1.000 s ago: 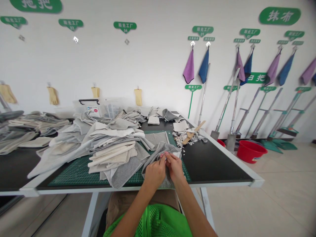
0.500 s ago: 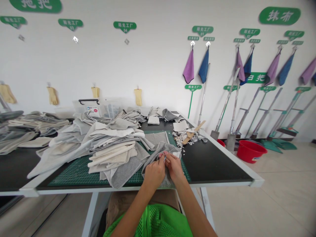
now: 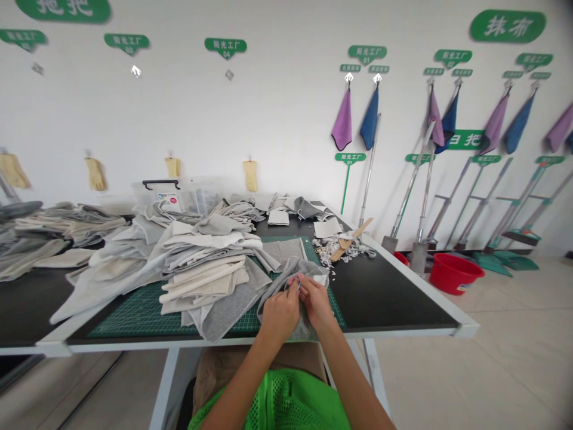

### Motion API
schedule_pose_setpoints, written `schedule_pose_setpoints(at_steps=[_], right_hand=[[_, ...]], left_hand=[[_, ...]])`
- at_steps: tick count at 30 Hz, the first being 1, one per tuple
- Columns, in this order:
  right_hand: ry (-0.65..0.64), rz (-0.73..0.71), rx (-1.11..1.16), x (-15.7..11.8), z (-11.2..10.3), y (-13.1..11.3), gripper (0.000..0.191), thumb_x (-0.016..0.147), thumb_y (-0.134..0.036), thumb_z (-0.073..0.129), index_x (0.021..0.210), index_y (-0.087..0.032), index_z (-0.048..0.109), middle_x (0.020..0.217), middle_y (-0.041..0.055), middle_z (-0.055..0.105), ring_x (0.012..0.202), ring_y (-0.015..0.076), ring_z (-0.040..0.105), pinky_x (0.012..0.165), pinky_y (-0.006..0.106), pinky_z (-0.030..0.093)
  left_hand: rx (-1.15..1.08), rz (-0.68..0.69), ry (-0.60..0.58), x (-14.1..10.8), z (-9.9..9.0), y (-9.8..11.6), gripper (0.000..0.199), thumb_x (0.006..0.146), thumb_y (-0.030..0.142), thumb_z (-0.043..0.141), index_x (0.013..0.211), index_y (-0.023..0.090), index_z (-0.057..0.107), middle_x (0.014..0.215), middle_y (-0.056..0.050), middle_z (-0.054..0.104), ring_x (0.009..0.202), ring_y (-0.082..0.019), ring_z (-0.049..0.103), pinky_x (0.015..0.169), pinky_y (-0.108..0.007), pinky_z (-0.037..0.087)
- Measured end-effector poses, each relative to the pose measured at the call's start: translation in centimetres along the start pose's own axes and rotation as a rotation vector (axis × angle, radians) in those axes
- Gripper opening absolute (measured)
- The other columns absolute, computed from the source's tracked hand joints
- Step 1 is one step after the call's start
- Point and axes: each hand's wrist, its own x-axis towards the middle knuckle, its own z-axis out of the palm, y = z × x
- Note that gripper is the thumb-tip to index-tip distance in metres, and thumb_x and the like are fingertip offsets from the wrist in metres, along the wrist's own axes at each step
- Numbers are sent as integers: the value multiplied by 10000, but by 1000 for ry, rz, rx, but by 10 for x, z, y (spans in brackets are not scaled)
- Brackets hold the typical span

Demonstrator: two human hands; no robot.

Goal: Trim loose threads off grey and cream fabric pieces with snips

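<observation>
My left hand (image 3: 281,310) and my right hand (image 3: 316,301) meet over a bunched grey cloth (image 3: 293,266) near the table's front edge. Both are closed, fingertips pinching the cloth almost together. A small light-blue item (image 3: 299,286) shows between the fingers; its kind and which hand holds it are hard to make out. Part of the cloth is hidden under my hands. Beneath it lies a green cutting mat (image 3: 138,313). Just left of my hands is a stack of folded grey and cream cloths (image 3: 203,286).
White scraps (image 3: 329,254) and a tan strip (image 3: 353,239) lie right of the mat. A clear lidded box (image 3: 163,194) stands behind the cloth piles. Beyond the black tabletop (image 3: 394,298), a red basin (image 3: 454,275) sits on the floor beside several mops and dustpans.
</observation>
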Motion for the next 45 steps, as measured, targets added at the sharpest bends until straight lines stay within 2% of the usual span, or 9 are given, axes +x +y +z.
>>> schedule_pose_setpoints(at_steps=[5, 10, 16, 24, 29, 36, 45], right_hand=[[6, -1, 2, 1, -1, 1, 208, 633, -277, 790, 742, -136, 682, 735, 76, 723, 702, 173, 681, 687, 263, 538], [64, -33, -8, 2, -1, 2, 227, 598, -273, 808, 727, -134, 682, 704, 67, 719, 654, 168, 676, 635, 251, 533], [1, -15, -13, -1, 2, -1, 228, 625, -303, 792, 749, -142, 689, 731, 70, 721, 704, 184, 681, 676, 278, 532], [2, -14, -18, -1, 0, 0, 223, 635, -298, 787, 749, -136, 687, 737, 72, 722, 707, 180, 680, 687, 275, 535], [43, -30, -16, 0, 0, 1, 235, 601, -283, 805, 741, -133, 690, 723, 70, 722, 683, 171, 678, 651, 255, 532], [-2, -16, -4, -1, 0, 0, 221, 631, -295, 788, 755, -143, 686, 747, 75, 723, 717, 193, 685, 683, 288, 541], [10, -30, -21, 0, 1, 1, 231, 617, -301, 796, 743, -145, 683, 731, 71, 722, 693, 180, 682, 680, 278, 542]], left_hand=[[0, -7, -2, 0, -1, 1, 387, 907, 184, 383, 1289, 169, 442, 874, -51, 700, 736, -195, 660, 602, -281, 470], [2, 15, 9, 0, -6, 3, 354, 930, 211, 358, 1261, 157, 472, 849, -64, 698, 731, -186, 660, 613, -266, 466], [-4, -1, 0, 0, -4, 2, 392, 907, 180, 388, 1296, 160, 437, 888, -59, 697, 755, -190, 660, 624, -270, 473], [-3, -13, -3, 1, -3, 1, 387, 905, 181, 387, 1289, 171, 440, 878, -47, 699, 730, -195, 658, 600, -283, 474], [1, 25, 4, 0, -6, 2, 380, 903, 172, 384, 1277, 167, 448, 861, -45, 696, 737, -191, 656, 616, -288, 483], [-2, 1, 5, 0, -4, 2, 393, 899, 173, 392, 1289, 167, 437, 894, -48, 700, 748, -191, 661, 614, -292, 487], [2, -3, -5, 0, -5, 2, 394, 898, 177, 395, 1289, 172, 444, 869, -50, 701, 732, -189, 660, 608, -275, 477]])
